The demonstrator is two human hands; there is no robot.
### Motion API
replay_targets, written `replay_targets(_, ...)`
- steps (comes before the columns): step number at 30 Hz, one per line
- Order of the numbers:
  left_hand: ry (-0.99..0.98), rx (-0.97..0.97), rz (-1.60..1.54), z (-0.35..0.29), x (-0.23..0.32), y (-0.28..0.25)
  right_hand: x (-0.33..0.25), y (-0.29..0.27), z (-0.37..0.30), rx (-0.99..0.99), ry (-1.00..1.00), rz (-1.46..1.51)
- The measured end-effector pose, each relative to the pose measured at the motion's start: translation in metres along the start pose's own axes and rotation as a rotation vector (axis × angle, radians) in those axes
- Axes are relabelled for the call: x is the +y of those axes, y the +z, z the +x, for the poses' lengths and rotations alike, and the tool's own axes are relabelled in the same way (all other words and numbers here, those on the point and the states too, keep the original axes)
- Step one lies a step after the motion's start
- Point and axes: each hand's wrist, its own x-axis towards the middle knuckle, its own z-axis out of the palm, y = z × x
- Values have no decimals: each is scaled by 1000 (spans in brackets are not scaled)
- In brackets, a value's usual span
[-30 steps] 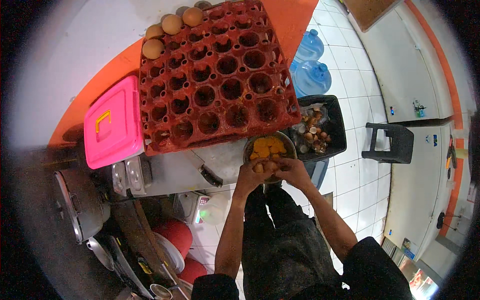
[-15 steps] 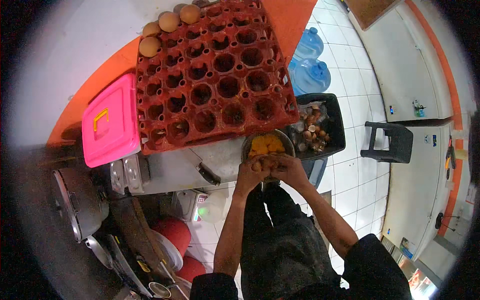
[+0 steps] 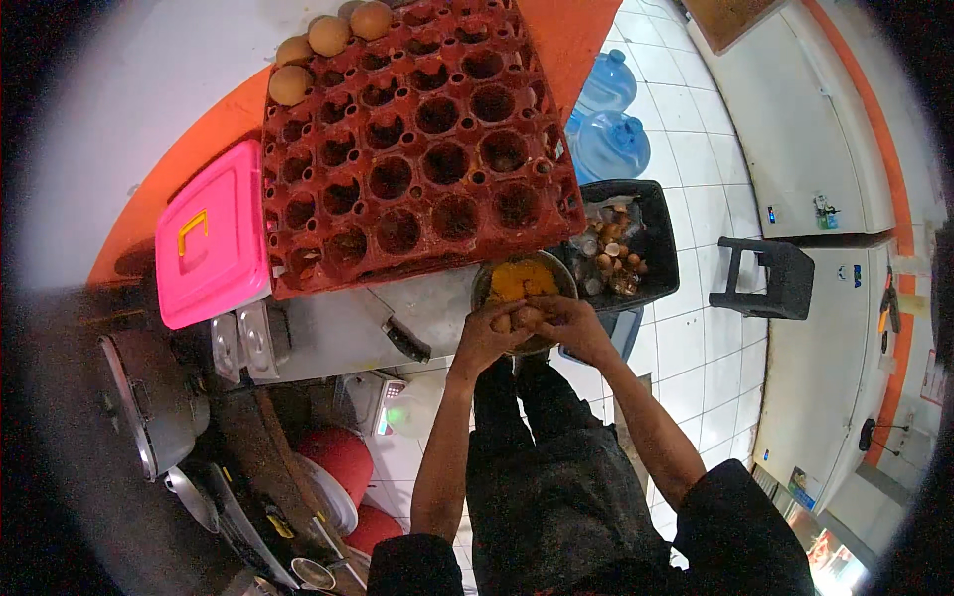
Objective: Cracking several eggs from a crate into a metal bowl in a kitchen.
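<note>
My left hand [image 3: 484, 336] and my right hand [image 3: 576, 329] meet over the near side of a round metal bowl [image 3: 565, 279]. Orange-yellow egg yolks [image 3: 522, 279] lie in the bowl. Both sets of fingers are curled round a brown egg [image 3: 527, 318], with a second rounded brown piece against the left fingers; whether the shells are whole or cracked I cannot tell. Just beyond the bowl stands a large red egg tray [image 3: 422, 201], its near cups bare. A few brown eggs [image 3: 329, 36] sit at its far left corner.
A black bin [image 3: 664, 239] with broken eggshells [image 3: 614, 256] stands right of the bowl. Left on the counter lie a black-handled knife [image 3: 407, 341], metal containers [image 3: 256, 344] and a pink lidded box [image 3: 214, 238]. Blue water jugs [image 3: 613, 147] and a dark stool [image 3: 770, 278] stand on the floor.
My hands have drawn slightly apart over the bowl, and more of the brown egg shows between the fingers. The whole view has shifted a little.
</note>
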Motion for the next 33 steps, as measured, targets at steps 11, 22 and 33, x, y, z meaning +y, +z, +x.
replay_targets(11, 460, 116, 892, -1, -22, 9, -26, -3, 8, -74, 5, -226)
replay_targets(22, 251, 138, 323, -1, 15, -6, -34, -1, 1, -28, -73, -64)
replay_targets(33, 82, 299, 545, -9, 24, -7, -25, -15, -6, 156, 79, 292)
